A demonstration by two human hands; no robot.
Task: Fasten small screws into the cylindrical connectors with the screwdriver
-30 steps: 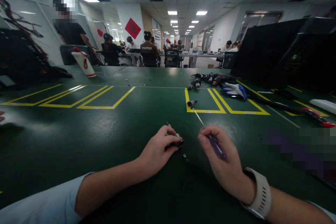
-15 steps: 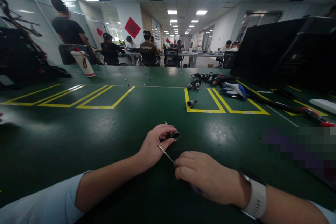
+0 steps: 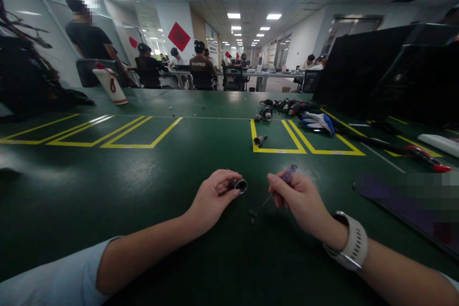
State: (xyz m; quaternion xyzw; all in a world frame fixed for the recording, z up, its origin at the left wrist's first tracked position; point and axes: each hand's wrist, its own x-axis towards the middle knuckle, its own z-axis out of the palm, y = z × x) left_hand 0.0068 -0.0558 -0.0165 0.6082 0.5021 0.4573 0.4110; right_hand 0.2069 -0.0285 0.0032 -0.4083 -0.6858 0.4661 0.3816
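"What has the left hand (image 3: 214,197) got?"

"A small metal sleeve (image 3: 239,184). The grip is closed on it, thumb against fingertips, low over the counter (image 3: 143,191), with the open end turned towards the other hand."

"And the right hand (image 3: 303,198)?"

"That grip is closed on a thin screwdriver (image 3: 289,172). The purple handle is up and the shaft slants down towards the tiny dark bits (image 3: 253,213) lying loose on the counter between the two hands."

"Is the tip on anything?"

"Not that I can see. It looks just short of the bits and apart from the sleeve, though it's too fine to be certain."

"So how far along would you say?"

"Partway, by my guess. The bits are out on the counter and none show in the sleeve. A second sleeve-like piece (image 3: 258,140) lies well off inside the yellow tape, with no hand near it. There's also a heap of parts (image 3: 283,105) further back, beside the gloves (image 3: 318,122)."
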